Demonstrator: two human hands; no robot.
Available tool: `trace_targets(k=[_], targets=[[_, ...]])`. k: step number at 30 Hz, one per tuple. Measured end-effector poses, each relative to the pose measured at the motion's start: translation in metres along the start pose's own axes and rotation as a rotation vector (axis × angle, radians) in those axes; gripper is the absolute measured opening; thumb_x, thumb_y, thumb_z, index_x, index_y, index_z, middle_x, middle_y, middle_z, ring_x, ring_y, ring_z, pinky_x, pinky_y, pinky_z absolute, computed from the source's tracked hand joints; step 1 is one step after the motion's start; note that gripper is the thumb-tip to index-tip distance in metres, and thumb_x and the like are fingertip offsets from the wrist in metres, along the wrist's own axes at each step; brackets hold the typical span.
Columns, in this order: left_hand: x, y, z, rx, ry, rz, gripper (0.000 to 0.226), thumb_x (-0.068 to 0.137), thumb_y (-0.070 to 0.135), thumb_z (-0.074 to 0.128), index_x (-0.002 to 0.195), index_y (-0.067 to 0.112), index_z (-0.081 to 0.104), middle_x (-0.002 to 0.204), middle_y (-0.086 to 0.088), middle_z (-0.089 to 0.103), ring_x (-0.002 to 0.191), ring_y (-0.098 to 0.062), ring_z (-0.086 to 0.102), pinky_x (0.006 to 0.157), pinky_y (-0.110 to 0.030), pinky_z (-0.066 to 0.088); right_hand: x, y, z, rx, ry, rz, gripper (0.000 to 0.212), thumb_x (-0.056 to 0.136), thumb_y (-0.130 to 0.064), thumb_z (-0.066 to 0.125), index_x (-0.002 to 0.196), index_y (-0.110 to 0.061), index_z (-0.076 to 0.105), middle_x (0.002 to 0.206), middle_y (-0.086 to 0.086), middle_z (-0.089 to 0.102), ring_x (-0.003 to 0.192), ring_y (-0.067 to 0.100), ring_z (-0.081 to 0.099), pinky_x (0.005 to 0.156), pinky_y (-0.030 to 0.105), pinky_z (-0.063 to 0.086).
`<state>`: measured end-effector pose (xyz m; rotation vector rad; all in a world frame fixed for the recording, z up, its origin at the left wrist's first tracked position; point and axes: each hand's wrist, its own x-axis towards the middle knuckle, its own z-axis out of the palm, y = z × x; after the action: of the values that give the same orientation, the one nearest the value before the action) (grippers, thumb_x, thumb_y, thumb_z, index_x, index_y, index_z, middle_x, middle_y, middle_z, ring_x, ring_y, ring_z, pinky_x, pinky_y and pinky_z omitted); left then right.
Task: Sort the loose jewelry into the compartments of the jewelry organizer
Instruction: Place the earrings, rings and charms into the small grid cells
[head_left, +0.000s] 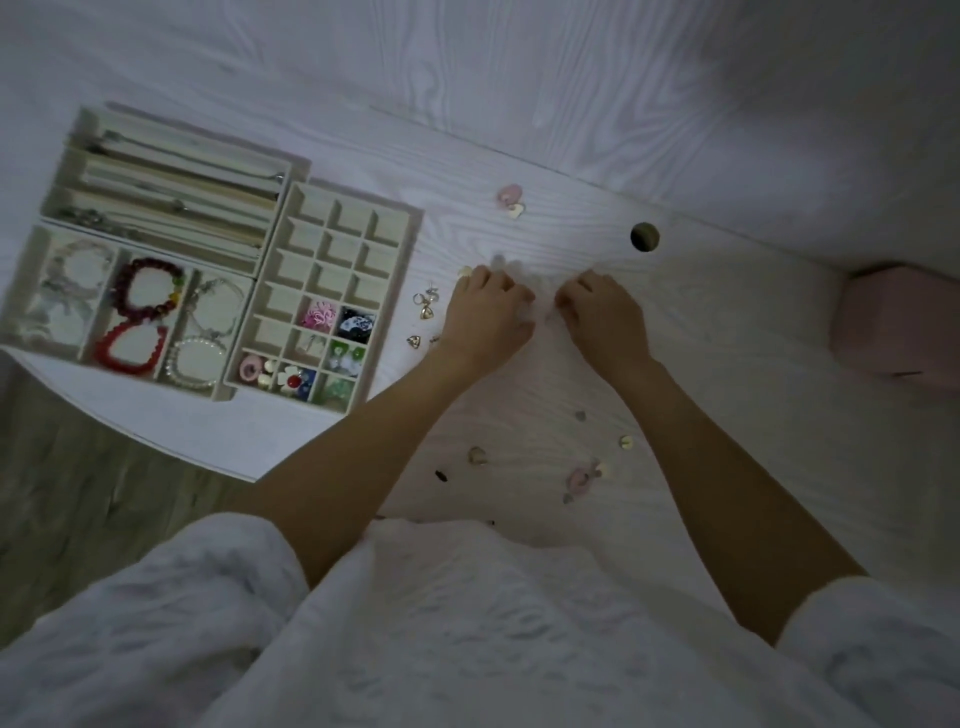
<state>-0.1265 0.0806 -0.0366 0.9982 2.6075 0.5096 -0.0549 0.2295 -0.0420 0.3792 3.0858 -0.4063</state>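
left hand (485, 312) | right hand (602, 317) | fingers curled on desk (727, 364), apparently gathering a blurred pale piece; grip unclear | organizer (249, 291) left, reachable

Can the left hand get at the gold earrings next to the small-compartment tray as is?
Probably yes. The gold earrings lie bare on the desk, just left of the left hand, with nothing between or on top. The hand's fingers look curled and busy near the right hand.

We see the organizer (208, 270) left on the surface (571, 234), loose jewelry (582, 475) right of it, a box (893, 327) far right.
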Motion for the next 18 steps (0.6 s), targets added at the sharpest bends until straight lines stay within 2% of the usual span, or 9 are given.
trace_targets(k=[4,8,10,13,15,18], targets=[[-0.017,-0.003,0.004,-0.198,0.113,0.012,0.036,0.086,0.029,0.065,0.117,0.013,0.064,0.112,-0.007,0.064,0.11,-0.028,0.051,0.092,-0.035,0.036,-0.019,-0.012,-0.003,0.113,-0.002,0.049,0.011,0.09,-0.01,0.055,0.094,-0.006,0.065,0.093,0.01,0.062,0.086,0.027,0.053,0.065,0.027,0.034],[-0.044,-0.006,-0.002,-0.431,0.086,0.038,0.037,0.091,0.019,0.06,0.125,0.008,0.057,0.123,-0.008,0.062,0.117,-0.025,0.054,0.1,-0.032,0.037,-0.035,-0.042,-0.019,0.26,-0.005,0.084,0.017,0.096,-0.021,0.051,0.096,-0.008,0.062,0.087,0.007,0.064,0.08,0.022,0.055,0.065,0.032,0.042],[-0.062,-0.01,-0.012,-0.601,0.032,-0.007,0.036,0.094,0.015,0.056,0.129,0.009,0.054,0.126,-0.003,0.061,0.118,-0.016,0.054,0.099,-0.023,0.039,-0.039,-0.058,-0.029,0.326,-0.023,0.077,0.017,0.096,-0.024,0.052,0.096,-0.011,0.062,0.08,0.002,0.067,0.071,0.019,0.059,0.062,0.035,0.047],[-0.094,-0.021,-0.029,-0.919,-0.028,-0.101,0.032,0.095,0.014,0.055,0.127,0.017,0.054,0.111,0.007,0.066,0.105,-0.002,0.061,0.089,-0.018,0.047,-0.042,-0.091,-0.039,0.421,-0.047,0.029,0.013,0.093,-0.022,0.056,0.095,-0.013,0.065,0.073,-0.003,0.069,0.066,0.015,0.062,0.061,0.033,0.049],[-0.114,-0.031,-0.039,-1.085,0.003,-0.225,0.031,0.094,0.013,0.057,0.125,0.017,0.055,0.102,0.001,0.07,0.094,-0.002,0.064,0.079,-0.016,0.049,-0.04,-0.114,-0.039,0.479,-0.077,0.004,0.01,0.09,-0.021,0.059,0.095,-0.017,0.067,0.072,-0.005,0.069,0.065,0.012,0.062,0.062,0.032,0.051],[-0.135,-0.048,-0.053,-1.185,0.036,-0.355,0.028,0.094,0.008,0.056,0.121,0.013,0.057,0.093,-0.003,0.07,0.088,-0.004,0.066,0.078,-0.016,0.049,-0.035,-0.141,-0.034,0.504,-0.106,-0.043,0.007,0.088,-0.019,0.064,0.094,-0.019,0.067,0.07,-0.005,0.069,0.063,0.01,0.062,0.061,0.034,0.052]])
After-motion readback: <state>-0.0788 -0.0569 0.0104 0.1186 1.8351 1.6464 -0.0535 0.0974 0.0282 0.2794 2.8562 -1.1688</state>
